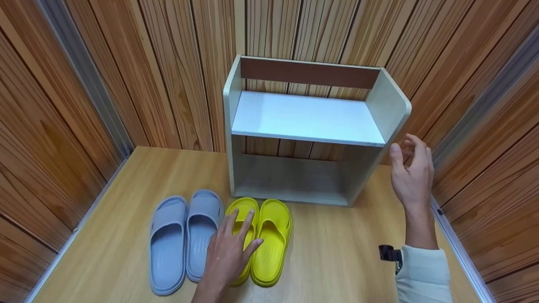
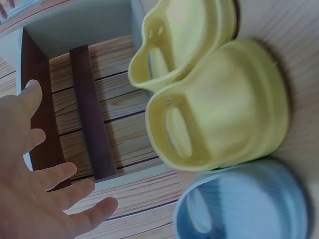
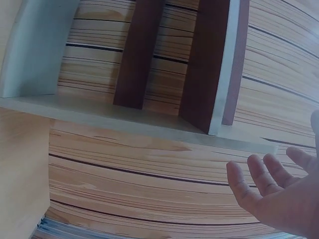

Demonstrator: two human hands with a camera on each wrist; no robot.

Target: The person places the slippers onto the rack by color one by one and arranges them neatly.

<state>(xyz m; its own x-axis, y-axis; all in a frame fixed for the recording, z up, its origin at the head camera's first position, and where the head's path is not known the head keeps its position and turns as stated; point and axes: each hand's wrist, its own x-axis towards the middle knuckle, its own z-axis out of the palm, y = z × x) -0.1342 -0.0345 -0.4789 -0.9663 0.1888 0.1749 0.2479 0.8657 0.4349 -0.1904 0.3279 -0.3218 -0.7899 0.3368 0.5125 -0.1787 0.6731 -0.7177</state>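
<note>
Two yellow slippers (image 1: 273, 240) lie side by side on the wooden floor, toes toward the shelf. To their left is a pair of grey-blue slippers (image 1: 167, 244). My left hand (image 1: 227, 250) hovers over the left yellow slipper with its fingers spread, holding nothing; in the left wrist view, the yellow slippers (image 2: 219, 109) appear beyond its fingertips. Beside the right side of a two-tier shelf (image 1: 307, 115), my right hand (image 1: 414, 172) is raised with loosely bent fingers and an empty palm. The right wrist view shows its fingers (image 3: 239, 181) near the shelf's side panel (image 3: 124, 122).
The shelf stands against a wood-panelled back wall (image 1: 177, 75), both its tiers bare. Panelled side walls (image 1: 46, 126) rise at left and right, with metal strips (image 1: 90, 80) at the corners. A black band (image 1: 389, 253) shows at the right wrist by a pale sleeve (image 1: 423, 273).
</note>
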